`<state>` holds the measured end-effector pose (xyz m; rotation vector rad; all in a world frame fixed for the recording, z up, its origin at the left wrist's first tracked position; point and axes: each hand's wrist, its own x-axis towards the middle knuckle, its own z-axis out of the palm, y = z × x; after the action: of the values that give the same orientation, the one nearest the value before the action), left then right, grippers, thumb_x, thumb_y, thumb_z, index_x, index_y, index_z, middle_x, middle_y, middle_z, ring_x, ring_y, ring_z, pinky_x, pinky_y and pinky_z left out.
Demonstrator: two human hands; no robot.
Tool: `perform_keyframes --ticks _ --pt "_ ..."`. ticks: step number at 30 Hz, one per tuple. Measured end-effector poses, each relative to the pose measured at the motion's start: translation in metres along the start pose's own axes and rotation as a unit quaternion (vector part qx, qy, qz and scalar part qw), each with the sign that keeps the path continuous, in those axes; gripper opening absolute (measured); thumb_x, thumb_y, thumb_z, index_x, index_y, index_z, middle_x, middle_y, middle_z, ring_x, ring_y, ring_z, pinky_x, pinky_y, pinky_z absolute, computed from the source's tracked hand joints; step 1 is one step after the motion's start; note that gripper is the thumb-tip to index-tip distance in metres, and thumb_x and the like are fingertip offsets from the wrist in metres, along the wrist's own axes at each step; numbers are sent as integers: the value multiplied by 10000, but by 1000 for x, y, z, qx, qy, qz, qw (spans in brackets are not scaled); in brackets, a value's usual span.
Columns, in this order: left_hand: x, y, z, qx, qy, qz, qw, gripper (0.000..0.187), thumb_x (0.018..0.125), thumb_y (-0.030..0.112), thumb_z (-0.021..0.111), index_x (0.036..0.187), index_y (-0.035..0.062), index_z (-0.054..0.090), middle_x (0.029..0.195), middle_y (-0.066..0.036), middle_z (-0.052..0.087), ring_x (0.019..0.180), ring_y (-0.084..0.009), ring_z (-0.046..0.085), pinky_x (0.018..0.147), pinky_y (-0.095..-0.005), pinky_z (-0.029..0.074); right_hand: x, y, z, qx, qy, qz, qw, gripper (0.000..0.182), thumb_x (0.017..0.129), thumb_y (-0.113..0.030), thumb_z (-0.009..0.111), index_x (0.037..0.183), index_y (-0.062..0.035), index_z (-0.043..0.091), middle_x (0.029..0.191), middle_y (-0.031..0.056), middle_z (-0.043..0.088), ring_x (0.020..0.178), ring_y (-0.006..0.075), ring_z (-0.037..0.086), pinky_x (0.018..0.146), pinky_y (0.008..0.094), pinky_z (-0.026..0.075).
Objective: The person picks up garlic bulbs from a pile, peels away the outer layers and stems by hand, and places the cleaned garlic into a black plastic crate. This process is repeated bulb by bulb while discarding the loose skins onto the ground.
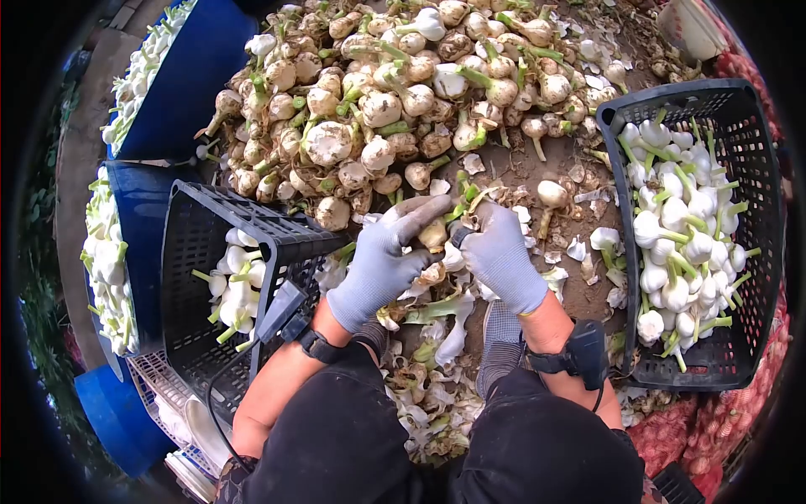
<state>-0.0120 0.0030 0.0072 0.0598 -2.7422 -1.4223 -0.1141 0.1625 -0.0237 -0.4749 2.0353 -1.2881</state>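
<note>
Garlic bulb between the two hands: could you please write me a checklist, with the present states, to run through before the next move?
1. Left grip on the garlic bulb: ok, closed around it.
2. Bulb's skin fully clean: cannot tell, the left grip hides part of it.
3. Dark item at the right grip identified: cannot tell, too little shows.
4. Gloves worn on both sides: ok.
5. Right crate uncovered: ok, the white bulbs inside lie open to view.
6. Space between the shoes free of peelings: not ok, many lie there.

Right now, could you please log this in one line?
left hand: holds garlic bulb; right hand: close beside bulb; garlic pile: ahead; crates: both sides
</note>
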Motion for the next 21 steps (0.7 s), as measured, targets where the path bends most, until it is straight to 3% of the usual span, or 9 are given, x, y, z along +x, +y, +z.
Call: perform_keyframes --ticks 2,5,8,12,14,15,17,20,21 --pt "2 5 2 30 13 5 999 650 770 -84 711 1377 22 503 1327 -75 573 1181 -144 560 974 -282 484 -2 -10 3 -39 72 -78 994 282 780 -152 683 969 49 621 853 259 635 792 422 631 711 436 506" --pt "2 1 4 -232 24 -107 967 651 726 -32 740 1340 69 551 1295 -108 607 1177 -250 595 997 -322 460 -5 -12 -3 -39 72 -92 992 217 763 -103 652 923 37 615 851 244 633 824 429 627 723 453 502" --pt "-4 -5 -2 -589 -36 -277 759 637 894 124 680 1443 44 366 1040 -33 647 981 -112 619 765 -265 528 -8 -11 -7 -108 109 -177 972 160 751 -59 651 878 25 602 814 226 617 796 422 620 706 445 501" --pt "-1 -3 7 -645 16 -219 732 703 927 289 650 1482 63 282 1057 -29 607 865 -76 587 705 -234 504 -14 -17 -9 -109 79 -168 977 111 813 -40 666 888 23 614 833 168 645 756 331 639 711 386 516" --pt "-1 -4 8 -587 4 -216 780 736 917 308 660 1490 64 269 1116 -41 591 925 -96 584 770 -251 496 -15 -25 -7 269 -6 5 963 126 883 -80 668 941 28 639 889 102 682 798 174 648 717 309 520" --pt "0 -5 10 -527 -10 -209 824 769 907 328 671 1498 66 256 1175 -54 576 985 -117 580 835 -268 488 -15 -25 -8 326 -32 25 945 175 921 -106 657 1006 47 650 928 68 689 853 84 611 724 250 507" --pt "-2 -11 17 -361 -10 -126 924 818 857 274 733 1493 55 267 1297 -69 527 1148 -139 540 974 -304 450 -14 -24 -10 306 -52 57 949 174 920 -95 652 1016 49 652 926 62 691 839 82 611 721 246 505" --pt "2 -3 11 -126 2 -92 988 814 815 157 770 1471 46 303 1308 -81 514 1171 -133 525 971 -303 456 -13 -19 -3 212 -56 66 973 189 915 -93 646 1047 43 657 928 82 704 798 109 627 719 272 507" --pt "2 7 16 -419 18 -199 885 766 805 98 781 1436 47 349 1302 -73 516 1141 -126 536 949 -283 466 -12 -18 0 154 -32 53 986 195 906 -95 645 1049 37 657 933 117 706 797 153 648 722 298 511"
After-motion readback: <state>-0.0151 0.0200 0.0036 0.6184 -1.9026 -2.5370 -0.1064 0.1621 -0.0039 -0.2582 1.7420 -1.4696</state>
